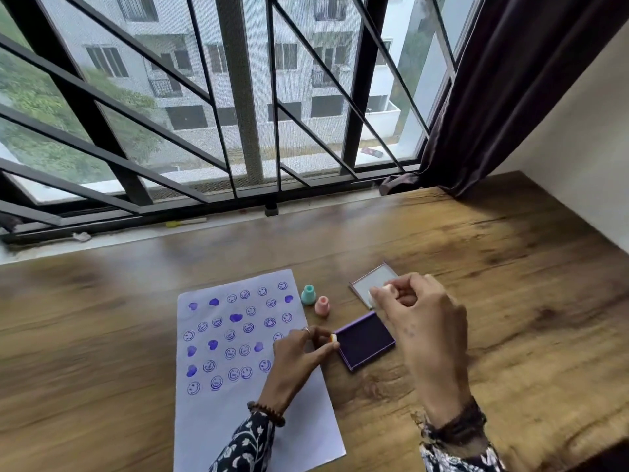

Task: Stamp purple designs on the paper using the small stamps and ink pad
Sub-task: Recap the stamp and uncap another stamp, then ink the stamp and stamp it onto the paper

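A white paper (238,420) lies on the wooden table, its upper half covered with purple smiley and heart prints. To its right sits the open purple ink pad (366,338), with its clear lid (371,279) lying just behind it. A teal stamp (308,294) and a pink stamp (322,305) stand upright between the paper and the lid. My left hand (296,356) rests on the paper and pinches the pad's left corner. My right hand (422,321) hovers above the pad and lid, fingertips closed on a small white stamp (376,296), mostly hidden by the fingers.
A barred window (238,131) runs along the table's far edge, with a yellow-capped pen (185,222) on its sill. A dark curtain (510,90) hangs at the back right beside a white wall (595,158). Bare wood table (102,335) lies to the left and right.
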A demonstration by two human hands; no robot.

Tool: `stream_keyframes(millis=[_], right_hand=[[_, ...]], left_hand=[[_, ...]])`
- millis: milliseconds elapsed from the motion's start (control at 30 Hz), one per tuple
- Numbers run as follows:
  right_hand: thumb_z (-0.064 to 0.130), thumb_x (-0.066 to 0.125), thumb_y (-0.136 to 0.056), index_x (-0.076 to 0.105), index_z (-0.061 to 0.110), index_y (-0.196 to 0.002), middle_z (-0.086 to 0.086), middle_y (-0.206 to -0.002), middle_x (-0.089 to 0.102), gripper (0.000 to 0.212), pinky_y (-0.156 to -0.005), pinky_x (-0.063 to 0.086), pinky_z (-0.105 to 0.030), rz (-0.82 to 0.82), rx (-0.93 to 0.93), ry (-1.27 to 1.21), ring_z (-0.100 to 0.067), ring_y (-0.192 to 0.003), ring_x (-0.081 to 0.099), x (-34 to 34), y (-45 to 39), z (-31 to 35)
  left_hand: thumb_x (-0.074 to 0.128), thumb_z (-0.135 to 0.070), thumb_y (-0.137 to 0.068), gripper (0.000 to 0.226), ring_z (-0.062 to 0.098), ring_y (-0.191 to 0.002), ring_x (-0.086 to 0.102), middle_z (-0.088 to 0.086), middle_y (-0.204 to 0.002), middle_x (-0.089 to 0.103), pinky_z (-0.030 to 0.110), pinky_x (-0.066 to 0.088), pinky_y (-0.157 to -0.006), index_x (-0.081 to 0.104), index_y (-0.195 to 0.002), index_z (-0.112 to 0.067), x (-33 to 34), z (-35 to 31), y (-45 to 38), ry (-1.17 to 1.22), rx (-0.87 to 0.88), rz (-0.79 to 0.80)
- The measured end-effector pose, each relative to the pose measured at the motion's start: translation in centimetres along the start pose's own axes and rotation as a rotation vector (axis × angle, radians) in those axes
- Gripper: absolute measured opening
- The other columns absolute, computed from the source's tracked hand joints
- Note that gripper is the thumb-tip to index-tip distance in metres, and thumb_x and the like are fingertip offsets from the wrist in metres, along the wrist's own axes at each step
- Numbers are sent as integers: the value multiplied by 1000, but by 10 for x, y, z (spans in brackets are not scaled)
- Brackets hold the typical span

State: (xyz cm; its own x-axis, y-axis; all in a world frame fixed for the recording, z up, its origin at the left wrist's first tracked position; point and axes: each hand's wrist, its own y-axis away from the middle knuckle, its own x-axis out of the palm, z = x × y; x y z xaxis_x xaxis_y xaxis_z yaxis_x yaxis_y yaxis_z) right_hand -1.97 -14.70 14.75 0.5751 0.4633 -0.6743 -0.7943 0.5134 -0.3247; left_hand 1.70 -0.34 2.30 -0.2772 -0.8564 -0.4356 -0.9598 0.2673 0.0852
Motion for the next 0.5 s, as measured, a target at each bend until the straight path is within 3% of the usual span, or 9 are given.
stream_keyframes(millis=[100,167,233,333,500], right_hand=[[25,68,-76,63,18,-74,3,-74,57,10,-57,31,-17,-37,-7,-3,-16,-61,53,24,6,-10],[21,61,-84,63,12,-84,-5,-87,61,9,-65,40,-25,183,36,132,-22,-76,60,54,21,-29],[20,57,-88,62,9,-93,-9,-97,60,13,-69,38,-23,344,74,179,-24,-88,60,77,42,-50],[18,66,-82,62,10,-86,-8,-89,60,10,-60,28,-17,319,87,108,-24,-79,61,86,49,-62],[21,66,-82,61,12,-86,-5,-88,60,10,-58,32,-19,271,12,164,-21,-75,62,86,50,-63]], left_hand=[[72,-26,-76,15,-9,-76,58,-6,-83,69,20,44,-76,70,-91,-22,0,0,1,2,16,-3],[72,-26,-77,13,-8,-76,58,-5,-84,71,19,44,-76,70,-89,-22,0,1,0,0,22,-11],[72,-26,-77,13,-3,-79,60,-3,-86,72,22,47,-78,70,-89,-22,2,2,-1,-22,28,-21],[73,-25,-75,12,0,-79,61,-4,-85,73,27,49,-78,71,-86,-22,4,3,-1,-30,41,-61],[73,-25,-75,11,-5,-77,60,-7,-83,72,28,49,-77,70,-85,-25,6,4,-2,-48,68,-65]])
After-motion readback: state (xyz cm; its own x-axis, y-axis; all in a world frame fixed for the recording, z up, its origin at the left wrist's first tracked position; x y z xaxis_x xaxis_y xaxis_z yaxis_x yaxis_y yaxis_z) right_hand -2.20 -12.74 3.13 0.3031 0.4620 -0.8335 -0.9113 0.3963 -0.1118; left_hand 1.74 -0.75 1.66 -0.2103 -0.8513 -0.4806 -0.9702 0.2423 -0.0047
